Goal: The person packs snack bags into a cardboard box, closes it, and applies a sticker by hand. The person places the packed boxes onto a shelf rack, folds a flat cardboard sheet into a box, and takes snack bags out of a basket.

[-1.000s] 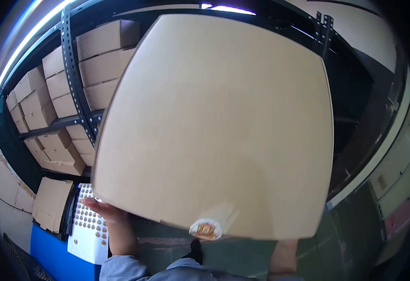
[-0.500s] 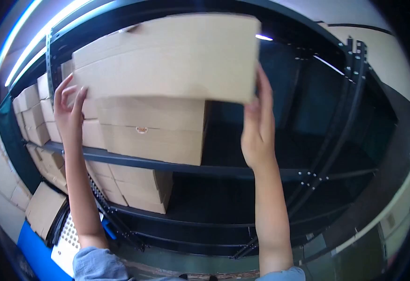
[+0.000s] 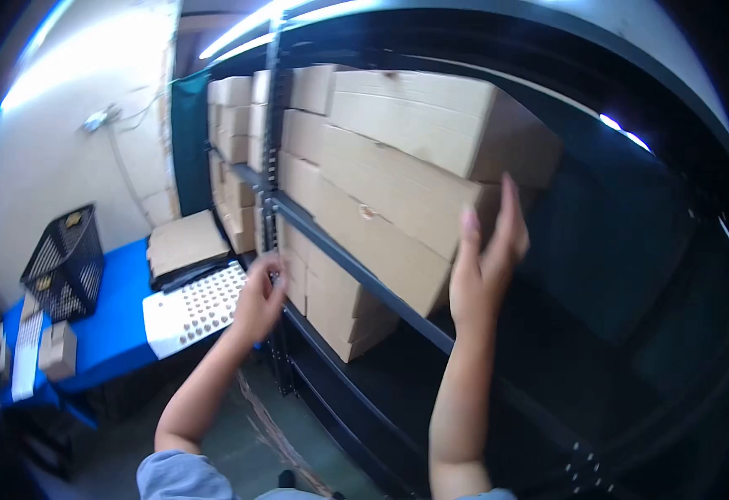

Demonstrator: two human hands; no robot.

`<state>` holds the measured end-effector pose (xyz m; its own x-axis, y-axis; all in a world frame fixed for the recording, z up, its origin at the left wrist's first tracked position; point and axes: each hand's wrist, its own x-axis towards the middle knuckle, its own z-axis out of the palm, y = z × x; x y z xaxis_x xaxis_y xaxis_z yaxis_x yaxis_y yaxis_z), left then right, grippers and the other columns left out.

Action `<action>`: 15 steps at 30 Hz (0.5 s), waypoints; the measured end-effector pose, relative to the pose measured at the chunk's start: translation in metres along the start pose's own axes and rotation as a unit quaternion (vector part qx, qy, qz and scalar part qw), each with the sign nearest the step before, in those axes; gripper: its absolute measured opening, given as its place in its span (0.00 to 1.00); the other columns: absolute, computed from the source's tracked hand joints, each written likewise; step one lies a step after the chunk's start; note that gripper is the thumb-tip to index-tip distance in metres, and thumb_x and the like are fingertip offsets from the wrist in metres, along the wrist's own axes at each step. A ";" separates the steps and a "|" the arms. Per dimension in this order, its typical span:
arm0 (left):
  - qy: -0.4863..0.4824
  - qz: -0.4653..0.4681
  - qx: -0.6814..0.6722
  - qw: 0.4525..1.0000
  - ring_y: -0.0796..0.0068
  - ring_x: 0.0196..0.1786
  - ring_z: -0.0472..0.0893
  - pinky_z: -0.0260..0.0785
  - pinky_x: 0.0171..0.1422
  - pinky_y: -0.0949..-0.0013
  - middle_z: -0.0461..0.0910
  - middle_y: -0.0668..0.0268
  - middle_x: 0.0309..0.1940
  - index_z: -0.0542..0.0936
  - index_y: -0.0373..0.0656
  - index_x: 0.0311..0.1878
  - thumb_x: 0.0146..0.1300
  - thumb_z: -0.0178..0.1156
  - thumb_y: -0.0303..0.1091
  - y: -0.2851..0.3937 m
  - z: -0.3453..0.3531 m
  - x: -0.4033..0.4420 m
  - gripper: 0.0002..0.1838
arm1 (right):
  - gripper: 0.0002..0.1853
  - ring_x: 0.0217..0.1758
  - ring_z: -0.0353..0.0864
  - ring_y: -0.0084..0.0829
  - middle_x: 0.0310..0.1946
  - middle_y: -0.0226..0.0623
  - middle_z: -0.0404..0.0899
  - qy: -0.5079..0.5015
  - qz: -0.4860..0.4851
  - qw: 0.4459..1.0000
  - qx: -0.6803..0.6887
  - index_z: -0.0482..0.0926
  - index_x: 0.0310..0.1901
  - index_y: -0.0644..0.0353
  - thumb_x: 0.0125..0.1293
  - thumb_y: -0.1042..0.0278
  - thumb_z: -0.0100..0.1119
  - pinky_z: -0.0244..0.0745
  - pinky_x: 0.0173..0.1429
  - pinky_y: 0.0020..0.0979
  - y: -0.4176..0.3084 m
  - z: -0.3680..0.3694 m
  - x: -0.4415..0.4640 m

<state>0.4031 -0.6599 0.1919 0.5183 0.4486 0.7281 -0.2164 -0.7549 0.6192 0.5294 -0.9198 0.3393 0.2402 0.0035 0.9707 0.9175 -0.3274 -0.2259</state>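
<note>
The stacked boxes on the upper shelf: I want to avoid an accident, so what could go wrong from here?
The open right hand, close to the stack's end, might bump the boxes and shift the top box. No neighbouring box shows beyond that end, so a push that way could make the stack slide or lean. The left hand appears near the upright post and could knock against it.
</note>
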 end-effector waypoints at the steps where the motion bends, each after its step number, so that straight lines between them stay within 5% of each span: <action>1: -0.049 -0.024 0.041 0.998 0.75 0.25 0.71 0.66 0.32 0.72 0.78 0.62 0.44 0.73 0.42 0.55 0.64 0.57 0.27 -0.001 -0.005 -0.036 0.16 | 0.28 0.71 0.58 0.53 0.66 0.57 0.64 0.034 0.024 0.999 0.035 0.64 0.67 0.63 0.72 0.55 0.50 0.54 0.71 0.47 -0.008 -0.003 -0.013; 3: -0.136 -0.060 0.088 0.985 0.69 0.27 0.77 0.71 0.35 0.68 0.78 0.62 0.43 0.73 0.48 0.59 0.61 0.58 0.26 0.009 -0.025 -0.098 0.21 | 0.19 0.65 0.64 0.47 0.58 0.56 0.68 0.216 0.029 0.964 0.154 0.71 0.56 0.65 0.71 0.61 0.50 0.64 0.64 0.42 -0.031 0.006 -0.058; 5: -0.162 -0.136 0.107 0.972 0.71 0.26 0.76 0.72 0.35 0.68 0.78 0.63 0.41 0.71 0.48 0.62 0.61 0.58 0.26 0.000 -0.047 -0.160 0.24 | 0.10 0.56 0.66 0.40 0.51 0.50 0.67 0.249 -0.155 0.952 0.091 0.73 0.46 0.64 0.68 0.68 0.50 0.67 0.55 0.36 -0.020 0.015 -0.124; 7: -0.093 -0.210 0.107 0.967 0.75 0.24 0.75 0.71 0.34 0.70 0.78 0.63 0.42 0.72 0.47 0.62 0.61 0.58 0.26 -0.013 -0.074 -0.223 0.24 | 0.08 0.54 0.66 0.42 0.45 0.48 0.67 0.140 -0.093 0.967 0.191 0.72 0.43 0.66 0.66 0.73 0.46 0.62 0.62 0.41 -0.048 0.025 -0.178; 11: 0.079 -0.337 0.137 0.928 0.80 0.23 0.73 0.68 0.32 0.73 0.78 0.65 0.42 0.73 0.46 0.61 0.61 0.57 0.24 -0.019 -0.146 -0.337 0.23 | 0.07 0.56 0.65 0.43 0.47 0.47 0.69 -0.074 0.006 0.979 0.188 0.75 0.41 0.64 0.63 0.73 0.51 0.58 0.62 0.42 -0.105 0.058 -0.254; 15: 0.309 -0.427 0.180 0.831 0.83 0.24 0.71 0.67 0.33 0.76 0.79 0.66 0.41 0.74 0.43 0.58 0.63 0.54 0.20 0.005 -0.233 -0.433 0.20 | 0.08 0.57 0.65 0.43 0.50 0.46 0.71 -0.208 0.029 0.932 0.295 0.76 0.43 0.62 0.64 0.72 0.51 0.55 0.64 0.43 -0.196 0.082 -0.291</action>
<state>-0.0156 -0.7466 -0.0514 -0.1923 0.9698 0.1500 0.3317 -0.0796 0.9400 0.3052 -0.7792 0.0940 0.2839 0.4075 0.8679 0.8845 0.2381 -0.4011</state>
